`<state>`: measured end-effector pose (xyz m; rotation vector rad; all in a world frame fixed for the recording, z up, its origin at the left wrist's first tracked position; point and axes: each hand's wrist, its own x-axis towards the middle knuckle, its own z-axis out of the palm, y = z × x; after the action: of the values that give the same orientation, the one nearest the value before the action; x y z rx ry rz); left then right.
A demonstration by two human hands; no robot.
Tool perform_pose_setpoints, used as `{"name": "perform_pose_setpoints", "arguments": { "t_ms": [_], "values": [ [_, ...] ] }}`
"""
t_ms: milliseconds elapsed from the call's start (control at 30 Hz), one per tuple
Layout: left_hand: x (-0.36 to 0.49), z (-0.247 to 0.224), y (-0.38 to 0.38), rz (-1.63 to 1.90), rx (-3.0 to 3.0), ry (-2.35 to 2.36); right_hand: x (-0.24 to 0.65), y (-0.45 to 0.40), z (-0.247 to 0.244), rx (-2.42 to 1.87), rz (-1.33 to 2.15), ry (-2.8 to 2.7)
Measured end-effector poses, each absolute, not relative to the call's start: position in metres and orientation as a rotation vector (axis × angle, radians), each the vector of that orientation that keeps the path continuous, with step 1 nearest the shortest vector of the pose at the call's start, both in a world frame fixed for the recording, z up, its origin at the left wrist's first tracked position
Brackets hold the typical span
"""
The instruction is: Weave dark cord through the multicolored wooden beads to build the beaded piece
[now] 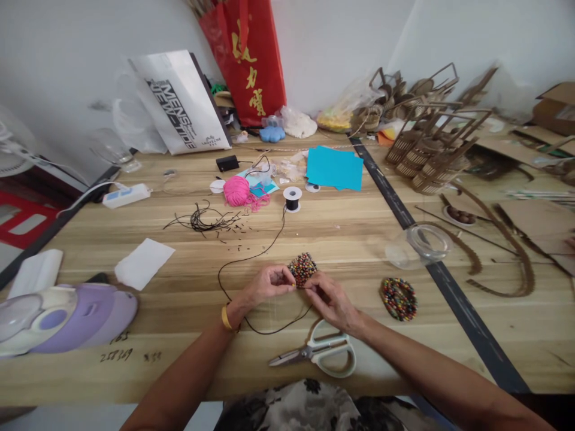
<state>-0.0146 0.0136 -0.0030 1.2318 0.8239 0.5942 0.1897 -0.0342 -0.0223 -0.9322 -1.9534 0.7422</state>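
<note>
My left hand, with a gold bracelet at the wrist, has thumb and forefinger pinched together. A tiny yellowish speck shows at those fingertips, too small to name. My right hand pinches the thin black cord, which loops below both hands and runs back to a white spool. Just beyond the fingertips lies a cluster of small multicoloured beads, close to both hands. Under the right wrist, scissors with pale handles lie on the table, blades pointing left.
A coil of beaded strands lies to the right, near a clear plastic container. Cut black cords, pink yarn and blue sheets sit farther back. At left is a purple-and-white device; woven baskets stand back right.
</note>
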Motion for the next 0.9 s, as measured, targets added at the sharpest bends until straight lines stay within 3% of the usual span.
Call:
{"name": "perform_pose_setpoints", "arguments": {
  "t_ms": [600,900],
  "values": [
    [-0.011,0.004,0.009,0.627,1.251,0.853,0.185,-0.036,-0.012,-0.923,0.781,-1.844],
    [-0.001,0.012,-0.001,0.8,1.122,0.806,0.18,-0.036,-0.007,-0.963,1.287,-1.377]
  ]
}}
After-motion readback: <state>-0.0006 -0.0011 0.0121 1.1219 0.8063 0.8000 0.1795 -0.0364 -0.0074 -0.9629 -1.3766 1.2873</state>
